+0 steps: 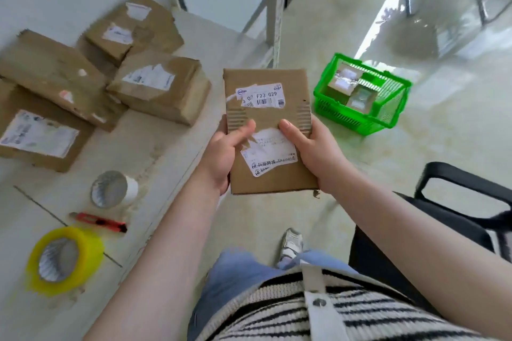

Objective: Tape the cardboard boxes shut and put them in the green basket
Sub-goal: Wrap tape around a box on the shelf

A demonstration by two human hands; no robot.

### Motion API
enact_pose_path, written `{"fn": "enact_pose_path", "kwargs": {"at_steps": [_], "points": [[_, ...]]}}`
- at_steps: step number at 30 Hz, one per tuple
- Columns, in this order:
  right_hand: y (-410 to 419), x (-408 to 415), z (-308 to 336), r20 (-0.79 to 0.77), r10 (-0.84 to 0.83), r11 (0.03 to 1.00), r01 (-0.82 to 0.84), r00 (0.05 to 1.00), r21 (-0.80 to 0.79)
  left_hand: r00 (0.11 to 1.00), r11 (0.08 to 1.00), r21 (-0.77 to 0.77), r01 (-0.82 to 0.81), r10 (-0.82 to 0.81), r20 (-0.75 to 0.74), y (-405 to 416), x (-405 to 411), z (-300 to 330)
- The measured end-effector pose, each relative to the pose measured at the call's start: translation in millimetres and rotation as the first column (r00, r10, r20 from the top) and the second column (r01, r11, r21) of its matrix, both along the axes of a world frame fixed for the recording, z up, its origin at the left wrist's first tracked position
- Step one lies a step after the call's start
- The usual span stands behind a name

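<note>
Cardboard box (pixel 267 130) held between our 2 hands: left hand (pixel 221 155) grips its left edge, right hand (pixel 313 152) its right edge, thumbs on top. Green basket (pixel 357 119) on floor beyond our right hand.

Red utility knife (pixel 101 222) flat on the pale bench (pixel 166 152), near its front edge. Black office chair (pixel 454 210) at right, armrest in view. One sneaker (pixel 291 246) on the glossy pale floor (pixel 346 36). Metal shelf post (pixel 275 8) rises behind the bench. Far right, another chair's thin legs (pixel 482 5), blurred.
</note>
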State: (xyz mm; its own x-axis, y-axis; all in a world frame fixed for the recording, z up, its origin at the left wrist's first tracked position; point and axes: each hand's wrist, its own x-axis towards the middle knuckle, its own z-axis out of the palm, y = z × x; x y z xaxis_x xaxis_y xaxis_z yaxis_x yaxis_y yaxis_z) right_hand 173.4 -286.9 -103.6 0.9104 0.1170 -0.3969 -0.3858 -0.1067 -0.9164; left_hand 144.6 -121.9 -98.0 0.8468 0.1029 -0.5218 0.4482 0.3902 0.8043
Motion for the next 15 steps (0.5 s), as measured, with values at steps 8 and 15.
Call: {"fn": "enact_pose_path", "kwargs": {"at_steps": [8, 15], "points": [[-105.9, 58.6, -24.3, -0.099, -0.282, 0.956, 0.288, 0.954, 0.058, 0.940, 0.942, 0.023, 0.334, -0.331, -0.084, -105.9, 113.3, -15.0], [-159.3, 139.9, -60.7, -0.210, -0.428, 0.899, 0.439, 0.879, 0.004, 0.844, 0.862, 0.009, 0.507, -0.494, -0.211, -165.4, 225.0, -57.9]]}}
